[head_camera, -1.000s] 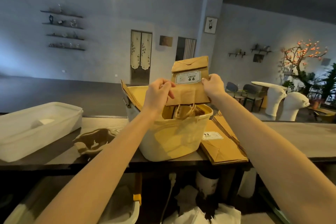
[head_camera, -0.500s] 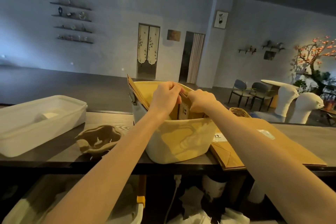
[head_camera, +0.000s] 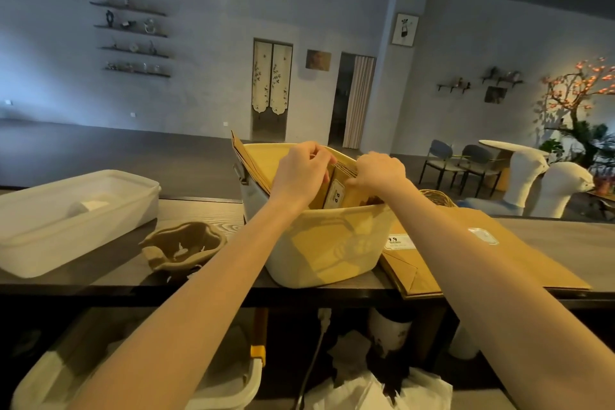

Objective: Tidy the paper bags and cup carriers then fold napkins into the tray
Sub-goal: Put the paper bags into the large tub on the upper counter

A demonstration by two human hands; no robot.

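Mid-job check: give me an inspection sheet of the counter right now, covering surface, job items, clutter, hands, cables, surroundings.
Surface: dark wood counter.
Job's things: white bin holds upright paper bags; flat paper bags lie right of it; pulp cup carrier left of it; white tray far left.
Clutter: wicker item behind the flat bags, partly hidden.
Hands: left hand and right hand both inside the bin, fingers on the bags.
Cables: one white cable under the counter.
Surroundings: wall shelves, chairs, lit tree.
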